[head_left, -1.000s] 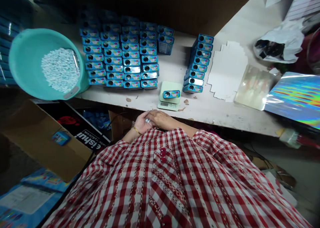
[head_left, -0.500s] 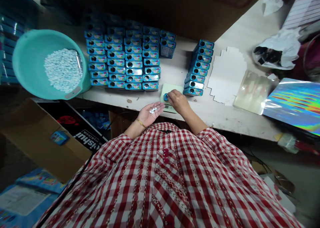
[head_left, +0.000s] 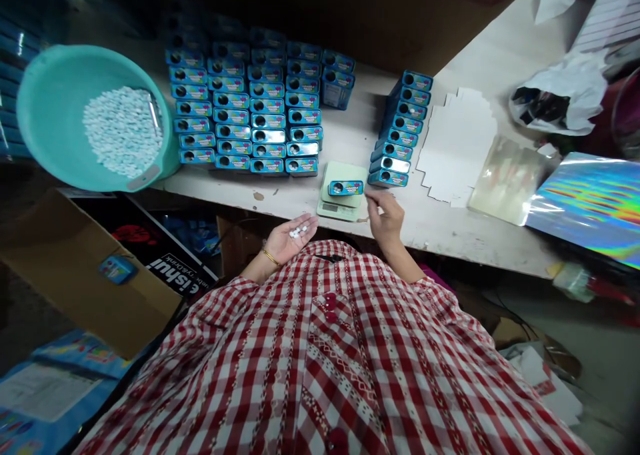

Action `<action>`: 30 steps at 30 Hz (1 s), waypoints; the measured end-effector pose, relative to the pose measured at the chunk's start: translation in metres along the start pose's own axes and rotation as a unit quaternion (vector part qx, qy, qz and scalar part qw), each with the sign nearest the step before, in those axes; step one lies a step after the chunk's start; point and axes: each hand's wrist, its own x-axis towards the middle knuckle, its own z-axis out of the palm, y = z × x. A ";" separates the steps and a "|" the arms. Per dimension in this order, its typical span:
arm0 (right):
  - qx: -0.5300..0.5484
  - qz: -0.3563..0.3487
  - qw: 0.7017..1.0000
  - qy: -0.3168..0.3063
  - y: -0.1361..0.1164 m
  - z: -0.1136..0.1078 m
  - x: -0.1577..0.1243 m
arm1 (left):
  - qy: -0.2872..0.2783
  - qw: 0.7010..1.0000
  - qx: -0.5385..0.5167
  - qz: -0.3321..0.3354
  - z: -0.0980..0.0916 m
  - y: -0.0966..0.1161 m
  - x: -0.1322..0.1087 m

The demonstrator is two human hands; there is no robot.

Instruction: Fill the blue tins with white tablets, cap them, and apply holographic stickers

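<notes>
Evidently mid-weighing — left hand (head_left: 293, 236) lies open, cupping white pellets (head_left: 299, 231), right hand (head_left: 385, 216) loose-fingered, empty, just right of the tin (head_left: 345, 188) on the scale (head_left: 334, 209) — topping up needs a pinch.

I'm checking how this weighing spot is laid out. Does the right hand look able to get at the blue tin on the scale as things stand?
Probably yes. The right hand is just to the right of the scale, and nothing lies between it and the blue tin on top.
</notes>
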 end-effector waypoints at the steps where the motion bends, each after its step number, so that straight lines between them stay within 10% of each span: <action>1: 0.003 0.019 1.000 0.023 0.004 -0.004 0.000 | 0.001 1.000 0.003 -0.001 -0.002 0.000 -0.001; 14: -0.061 -0.052 0.988 -0.133 0.034 0.005 0.031 | -0.010 1.000 0.016 0.007 -0.010 0.000 0.002; 30: -0.079 -0.076 0.985 -0.130 0.034 0.008 0.029 | -0.028 0.998 0.045 0.019 -0.004 0.006 0.011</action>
